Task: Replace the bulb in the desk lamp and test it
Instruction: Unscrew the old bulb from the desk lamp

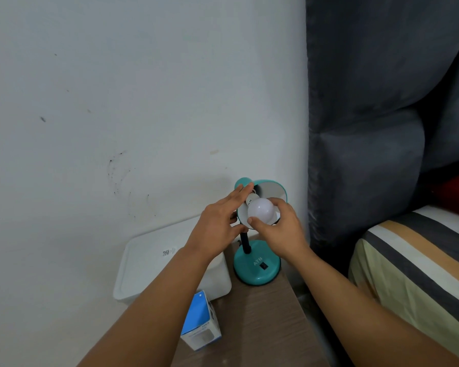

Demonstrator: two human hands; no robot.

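Right hand (278, 229) pinches bulb (261, 211); left hand (220, 223), fingers straight, steadies teal shade (272, 186). Risk: cross-threading at socket, or lamp tipping.

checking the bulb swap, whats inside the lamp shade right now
A white bulb sits in the teal lamp shade, its neck at the socket, pinched by the right hand. The left hand covers the shade's left side; the socket threads are hidden.
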